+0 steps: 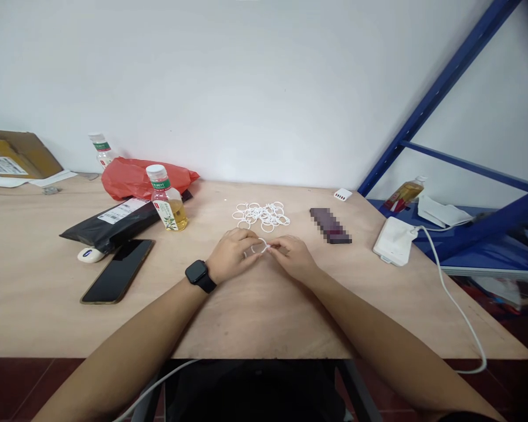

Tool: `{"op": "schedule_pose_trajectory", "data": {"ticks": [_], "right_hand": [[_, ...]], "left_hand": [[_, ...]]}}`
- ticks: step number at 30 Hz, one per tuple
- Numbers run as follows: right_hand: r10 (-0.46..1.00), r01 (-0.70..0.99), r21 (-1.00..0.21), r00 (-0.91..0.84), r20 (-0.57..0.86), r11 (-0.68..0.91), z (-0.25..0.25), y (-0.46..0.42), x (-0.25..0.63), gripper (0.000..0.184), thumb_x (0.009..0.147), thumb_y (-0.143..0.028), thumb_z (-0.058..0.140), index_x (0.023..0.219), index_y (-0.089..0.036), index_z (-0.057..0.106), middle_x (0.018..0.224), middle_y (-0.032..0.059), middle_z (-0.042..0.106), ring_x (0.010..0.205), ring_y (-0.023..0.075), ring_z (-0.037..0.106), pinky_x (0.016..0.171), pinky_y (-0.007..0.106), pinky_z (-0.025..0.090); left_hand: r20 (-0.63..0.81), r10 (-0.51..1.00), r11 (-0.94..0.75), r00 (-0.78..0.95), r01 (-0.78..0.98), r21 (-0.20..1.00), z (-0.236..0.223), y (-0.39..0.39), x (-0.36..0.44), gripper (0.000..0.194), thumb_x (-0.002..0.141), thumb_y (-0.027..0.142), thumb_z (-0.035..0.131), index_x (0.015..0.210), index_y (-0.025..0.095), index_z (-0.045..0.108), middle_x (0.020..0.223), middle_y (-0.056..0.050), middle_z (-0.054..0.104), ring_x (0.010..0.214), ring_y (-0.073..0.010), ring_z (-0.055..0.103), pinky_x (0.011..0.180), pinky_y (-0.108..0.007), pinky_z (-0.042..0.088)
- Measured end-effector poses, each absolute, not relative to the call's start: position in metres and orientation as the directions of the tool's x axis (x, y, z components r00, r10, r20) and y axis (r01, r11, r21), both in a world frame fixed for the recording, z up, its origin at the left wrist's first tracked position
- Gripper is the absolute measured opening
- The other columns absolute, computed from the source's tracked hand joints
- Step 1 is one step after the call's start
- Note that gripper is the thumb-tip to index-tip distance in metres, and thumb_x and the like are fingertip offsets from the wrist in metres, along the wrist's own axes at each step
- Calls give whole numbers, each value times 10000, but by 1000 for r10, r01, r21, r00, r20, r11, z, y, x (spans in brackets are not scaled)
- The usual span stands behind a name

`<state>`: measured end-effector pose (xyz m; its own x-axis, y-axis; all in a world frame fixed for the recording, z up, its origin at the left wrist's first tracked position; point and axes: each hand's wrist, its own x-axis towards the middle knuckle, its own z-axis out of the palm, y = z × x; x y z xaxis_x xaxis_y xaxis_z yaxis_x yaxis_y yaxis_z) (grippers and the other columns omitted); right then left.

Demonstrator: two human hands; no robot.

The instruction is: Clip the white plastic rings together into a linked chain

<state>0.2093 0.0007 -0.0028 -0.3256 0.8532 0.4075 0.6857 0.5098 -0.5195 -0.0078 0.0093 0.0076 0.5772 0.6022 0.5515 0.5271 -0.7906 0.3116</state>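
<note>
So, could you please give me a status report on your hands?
Left hand and right hand pinching white rings. Ring pile just beyond. Nearest bottle upright, off left.

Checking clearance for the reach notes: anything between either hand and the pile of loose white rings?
Nothing visible. The pile of white rings lies just beyond the left hand and right hand, with only bare tabletop between. Nearest items, the bottle to the left and the dark pixelated item to the right, are clear of that gap.
</note>
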Motion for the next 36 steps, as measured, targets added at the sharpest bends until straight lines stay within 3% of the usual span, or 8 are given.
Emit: {"op": "schedule_pose_trajectory", "data": {"ticks": [4,9,13,21,24,29,33,36], "right_hand": [[835,554,-627,-322,446,548,2,-14,197,128,891,-280,603,920,-246,722,885,23,741,837,182,670,816,322,490],[891,362,-824,-297,342,437,-1,-15,201,146,872,-345,631,892,-235,725,854,13,744,783,170,682,713,281,520],[917,272,-894,-285,279,356,-5,-13,202,190,841,-395,658,841,-212,710,807,20,733,736,168,666,671,284,523],[939,240,-913,-185,289,329,-12,-8,195,232,810,-418,669,886,-201,695,821,32,724,733,172,664,684,299,535],[925,406,-833,-224,308,376,-13,3,206,245,850,-403,620,981,-206,685,886,43,725,798,186,673,744,320,537],[883,780,-468,-220,415,414,-17,36,238,377,897,-289,512,1255,-203,591,1284,96,619,1214,265,525,1051,444,389],[955,931,-278,-170,244,237,-25,50,251,535,904,-361,512,1423,-249,442,1482,99,440,1359,354,359,1092,546,277],[954,945,-205,-210,212,253,-29,48,250,477,937,-369,459,1403,-266,468,1476,77,451,1361,352,345,1096,552,240]], "left_hand": [[576,604,-793,551,494,358,8,7,-6,193,907,365,592,963,216,701,969,-60,705,902,-193,631,842,-371,461],[546,627,-779,556,418,468,11,5,-4,224,931,366,560,873,210,710,877,-37,725,836,-160,644,819,-330,469],[499,660,-746,561,415,521,14,2,-2,240,933,367,546,848,203,700,860,-38,723,819,-159,644,812,-325,481],[437,664,-746,606,499,441,15,1,-2,334,840,385,628,1128,218,638,1101,-55,701,1018,-219,629,921,-381,449],[401,693,-721,599,589,365,15,3,-4,279,826,324,603,1077,218,662,1057,-52,705,979,-224,629,914,-393,439],[301,764,-641,571,723,256,12,8,-12,241,786,257,580,995,225,696,1010,-60,698,966,-250,616,942,-437,411],[270,793,-608,546,740,288,7,11,-13,286,837,459,583,912,209,699,957,-71,699,937,-247,622,919,-424,425],[272,787,-616,554,720,319,4,13,-12,404,840,582,564,886,202,693,927,-71,697,916,-236,624,906,-409,433]]}}
